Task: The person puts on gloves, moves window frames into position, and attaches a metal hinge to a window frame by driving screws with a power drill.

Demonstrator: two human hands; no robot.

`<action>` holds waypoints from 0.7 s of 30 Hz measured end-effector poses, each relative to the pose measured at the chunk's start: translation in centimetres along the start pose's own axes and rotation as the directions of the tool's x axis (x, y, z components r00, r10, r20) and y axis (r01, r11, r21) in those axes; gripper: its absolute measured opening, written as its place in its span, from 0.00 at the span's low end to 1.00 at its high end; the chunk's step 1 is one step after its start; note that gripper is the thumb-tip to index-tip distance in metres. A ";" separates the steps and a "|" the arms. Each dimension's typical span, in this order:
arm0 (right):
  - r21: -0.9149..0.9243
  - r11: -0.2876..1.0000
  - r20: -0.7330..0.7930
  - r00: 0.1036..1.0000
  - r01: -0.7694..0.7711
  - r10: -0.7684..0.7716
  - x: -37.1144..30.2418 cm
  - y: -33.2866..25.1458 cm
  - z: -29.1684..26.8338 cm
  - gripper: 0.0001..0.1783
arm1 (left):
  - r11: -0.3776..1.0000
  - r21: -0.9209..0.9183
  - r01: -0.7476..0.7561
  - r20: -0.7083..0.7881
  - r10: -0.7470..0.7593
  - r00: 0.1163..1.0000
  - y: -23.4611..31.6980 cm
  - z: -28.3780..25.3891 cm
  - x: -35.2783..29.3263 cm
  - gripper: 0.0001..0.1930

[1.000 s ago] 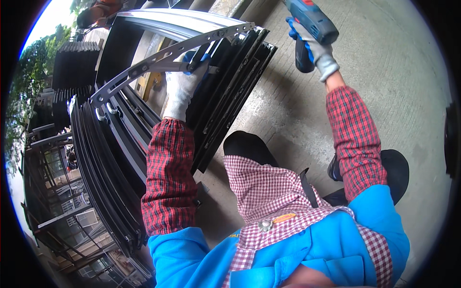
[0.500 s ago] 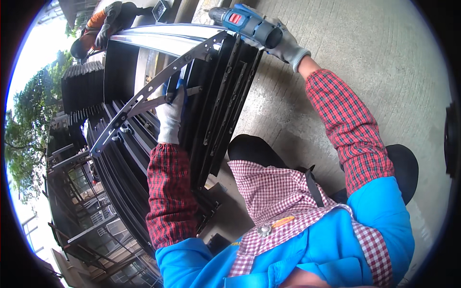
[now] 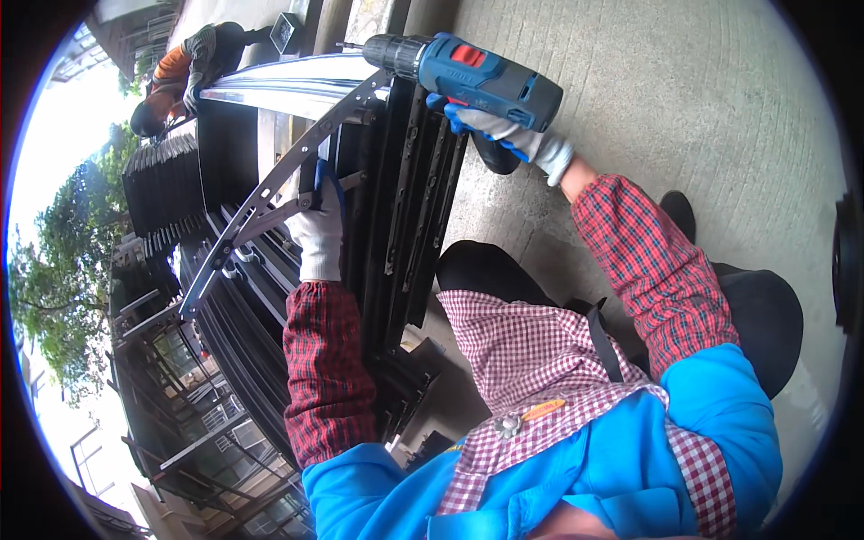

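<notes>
In my right hand (image 3: pixel 517 135), wearing a white glove with blue fingers, is a blue cordless drill (image 3: pixel 490 79). My fingers wrap its handle. The bit points left, over the silver strips beyond the hinge's upper end. My left hand (image 3: pixel 320 229), gloved too, is closed at the middle of a metal window stay hinge (image 3: pixel 263 191); its fingertips are partly hidden behind the metal. The hinge slants from lower left to upper right across a stack of black frames (image 3: pixel 396 207), its linked arms partly unfolded.
Shiny silver strips (image 3: pixel 297 83) lie across the far end of the stack. At the far left a person in orange and grey sleeves (image 3: pixel 175 67) bends over them. Dark stacked panels (image 3: pixel 162 184) stand at left. Concrete floor (image 3: pixel 630 81) spreads right.
My right hand has turned the drill more side-on and brought it nearer, so its bit now shows, pointing left. My left hand keeps its hold on the hinge. The whole view has shifted slightly.
</notes>
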State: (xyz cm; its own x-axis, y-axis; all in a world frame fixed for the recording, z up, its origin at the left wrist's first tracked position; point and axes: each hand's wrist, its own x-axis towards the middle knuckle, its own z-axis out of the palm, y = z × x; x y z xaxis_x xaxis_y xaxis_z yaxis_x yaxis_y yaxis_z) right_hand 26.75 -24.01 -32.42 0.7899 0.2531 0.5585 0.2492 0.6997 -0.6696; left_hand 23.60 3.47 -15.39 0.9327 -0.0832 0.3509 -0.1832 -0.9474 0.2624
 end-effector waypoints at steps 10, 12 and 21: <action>-0.016 0.943 0.021 0.942 -0.334 0.334 -5.3 -6.8 1.0 0.21 | 0.973 -0.232 -0.001 0.021 0.006 1.000 -0.9 0.2 0.7 0.15; 0.003 0.945 0.008 0.945 -0.327 0.327 -5.8 -6.2 1.9 0.22 | 0.965 -0.263 0.014 0.051 0.000 0.999 -1.1 -0.1 0.7 0.14; 0.059 0.927 -0.241 0.896 -0.371 0.374 -4.6 -2.3 4.6 0.19 | 0.770 -0.589 0.247 0.203 -0.155 0.967 0.8 -0.4 0.3 0.12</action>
State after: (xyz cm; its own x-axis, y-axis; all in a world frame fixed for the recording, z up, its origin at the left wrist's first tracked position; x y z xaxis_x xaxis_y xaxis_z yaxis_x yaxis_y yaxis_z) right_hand 19.99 -23.69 -31.14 0.9357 0.3273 0.1318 -0.0953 0.5942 -0.7987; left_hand 23.64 2.81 -14.73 0.9932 0.0041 0.1164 -0.0935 -0.5678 0.8178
